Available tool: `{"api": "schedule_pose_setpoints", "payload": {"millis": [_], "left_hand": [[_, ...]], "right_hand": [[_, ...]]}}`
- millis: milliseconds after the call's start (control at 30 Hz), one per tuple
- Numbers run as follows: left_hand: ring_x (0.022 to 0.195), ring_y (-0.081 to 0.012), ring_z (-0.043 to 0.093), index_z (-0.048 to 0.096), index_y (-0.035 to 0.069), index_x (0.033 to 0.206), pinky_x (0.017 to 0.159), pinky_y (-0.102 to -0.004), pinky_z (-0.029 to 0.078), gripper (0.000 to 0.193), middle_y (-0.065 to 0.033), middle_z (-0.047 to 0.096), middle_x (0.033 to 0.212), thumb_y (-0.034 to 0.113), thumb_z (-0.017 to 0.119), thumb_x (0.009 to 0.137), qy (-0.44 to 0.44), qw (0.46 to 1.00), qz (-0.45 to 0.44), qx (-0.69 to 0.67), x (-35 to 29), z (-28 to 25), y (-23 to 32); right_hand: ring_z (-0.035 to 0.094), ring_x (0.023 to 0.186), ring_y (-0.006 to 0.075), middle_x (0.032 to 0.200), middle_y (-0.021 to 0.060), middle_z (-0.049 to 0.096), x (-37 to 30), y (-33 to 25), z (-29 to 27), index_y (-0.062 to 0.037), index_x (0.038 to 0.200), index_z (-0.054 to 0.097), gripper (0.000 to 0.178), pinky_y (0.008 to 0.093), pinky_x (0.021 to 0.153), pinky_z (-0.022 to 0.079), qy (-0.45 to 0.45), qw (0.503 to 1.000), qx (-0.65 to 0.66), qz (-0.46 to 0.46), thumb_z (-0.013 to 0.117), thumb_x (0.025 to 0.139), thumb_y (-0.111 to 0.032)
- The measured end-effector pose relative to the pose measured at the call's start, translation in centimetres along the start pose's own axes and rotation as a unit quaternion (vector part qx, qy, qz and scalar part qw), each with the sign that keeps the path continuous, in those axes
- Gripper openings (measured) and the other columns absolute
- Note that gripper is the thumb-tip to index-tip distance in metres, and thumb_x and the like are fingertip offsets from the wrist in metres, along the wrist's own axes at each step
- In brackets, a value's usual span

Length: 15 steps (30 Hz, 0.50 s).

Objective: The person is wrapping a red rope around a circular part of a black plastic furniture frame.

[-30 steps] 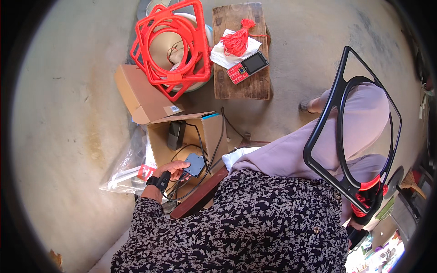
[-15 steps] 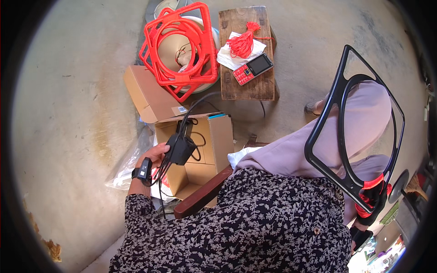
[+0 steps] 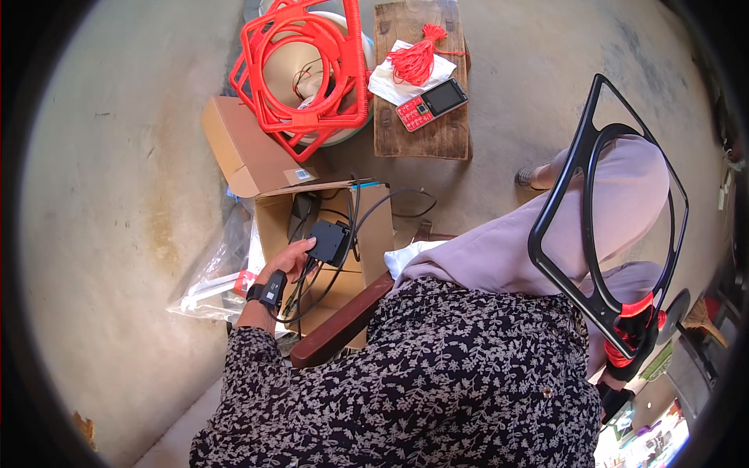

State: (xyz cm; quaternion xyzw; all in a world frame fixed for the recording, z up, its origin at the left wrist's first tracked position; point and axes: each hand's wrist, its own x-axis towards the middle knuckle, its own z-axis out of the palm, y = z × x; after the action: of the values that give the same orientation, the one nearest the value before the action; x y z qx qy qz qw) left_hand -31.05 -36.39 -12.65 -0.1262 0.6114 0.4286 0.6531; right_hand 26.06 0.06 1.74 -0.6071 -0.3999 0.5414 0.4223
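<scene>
My left hand point(image 3: 292, 260) is grasping a black device point(image 3: 328, 242) by its near edge, thumb on its flat face, and several cables point(image 3: 390, 195) hang from it in loops. This device is over the open mouth of the carton point(image 3: 377, 226), and it is not laid down. A second dark box point(image 3: 303, 209) is at the carton's far left corner.

My right hand point(image 3: 644, 343), in a dark glove, seems closed around the lower end of the black frame point(image 3: 581, 160), but its fingers are partly hidden. Red cord point(image 3: 620, 355) covers only a short part there; the rest of this frame is bare. The red frames point(image 3: 355, 70) beyond the carton look red all round. On the wooden worktop point(image 3: 421, 144) lie a red cord bundle point(image 3: 413, 62) and a phone point(image 3: 431, 105).

Compared with half a second ago, the device in my left grip is turned, its flat face now upward, and the cables are spread differently. My right hand and the black frame are almost the same.
</scene>
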Motion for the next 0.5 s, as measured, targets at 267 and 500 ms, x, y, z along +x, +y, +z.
{"api": "schedule_pose_setpoints", "payload": {"millis": [267, 500], "left_hand": [[0.056, -0.0148, 0.058, 0.057, 0.003, 0.098, 0.049, -0.0259, 0.049, 0.038, -0.0070, 0.062, 0.072, 0.040, 0.058, 0.088, 0.024, 0.998, -0.050, -0.026, 2.5, 1.0, -2.9], [0.064, -0.0148, 0.061, 0.057, 0.002, 0.101, 0.056, -0.0254, 0.053, 0.041, -0.0087, 0.063, 0.083, 0.041, 0.060, 0.087, 0.024, 0.996, -0.084, -0.018, 3.3, 2.2, -2.2]], "right_hand": [[0.054, 0.100, 0.0256, 0.119, 0.0121, 0.057, 0.0, -0.3, 0.3, -0.0077, 0.125, 0.050, 0.046, 0.0387, 0.086, 0.042, -0.009, 0.998, 0.047, 0.027, 0.044, 0.094, -0.040], [0.057, 0.095, 0.0222, 0.114, 0.0109, 0.059, 0.2, -0.5, 0.5, -0.0064, 0.122, 0.051, 0.042, 0.0351, 0.082, 0.045, -0.015, 0.995, 0.089, 0.049, 0.044, 0.094, -0.036]]}}
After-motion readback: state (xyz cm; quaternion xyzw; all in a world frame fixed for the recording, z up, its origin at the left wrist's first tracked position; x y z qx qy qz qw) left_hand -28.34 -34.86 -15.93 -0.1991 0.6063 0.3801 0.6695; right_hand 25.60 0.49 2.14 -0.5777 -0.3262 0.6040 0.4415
